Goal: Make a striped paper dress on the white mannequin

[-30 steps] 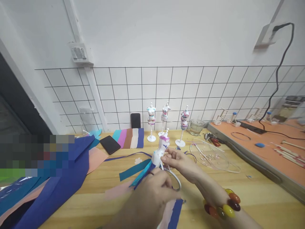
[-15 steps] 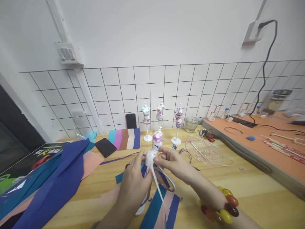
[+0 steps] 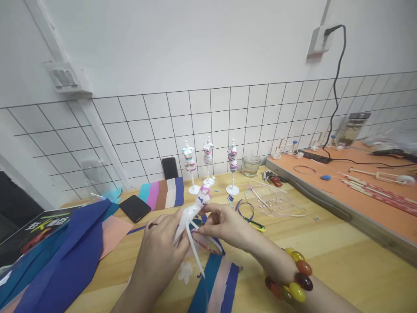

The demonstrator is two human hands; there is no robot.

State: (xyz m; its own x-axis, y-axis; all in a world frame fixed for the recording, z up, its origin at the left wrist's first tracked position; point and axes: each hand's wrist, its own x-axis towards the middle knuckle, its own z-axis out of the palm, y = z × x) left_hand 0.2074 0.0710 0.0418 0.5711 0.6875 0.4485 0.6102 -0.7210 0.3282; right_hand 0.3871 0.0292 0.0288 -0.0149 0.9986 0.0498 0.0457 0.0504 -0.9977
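Where the white wall meets it, a wooden table (image 3: pixel 302 265) carries everything at hand, with a heap of blue sheets (image 3: pixel 84 252) slumping over its left side. Nearer the middle, a striped sheet (image 3: pixel 219 280) in teal, pale pink and blue lies just below the hands; an elbow or wrist brushing it could drag it out of place.

Wrapped round the lower body of a small dress form (image 3: pixel 191 214), the left hand (image 3: pixel 161 243) has its fingers curled closed. The right hand (image 3: pixel 224 226) has thumb and forefinger drawn together beside the form, and they appear to pinch a short run of white ribbon (image 3: pixel 195 254); how firmly, I cannot tell. The form itself is raised above the table, between the hands, tilted with its neck away to the right. Its surface looks smooth, so a loose left grip could let it roll and twist the ribbon.

Smaller again, a hoop (image 3: pixel 213 248) sits below the right fingers, where the ribbon's dangling end could snag. Last come the clear beads (image 3: pixel 275 202) beyond the right hand, likely to scatter if the forearm swings that way.
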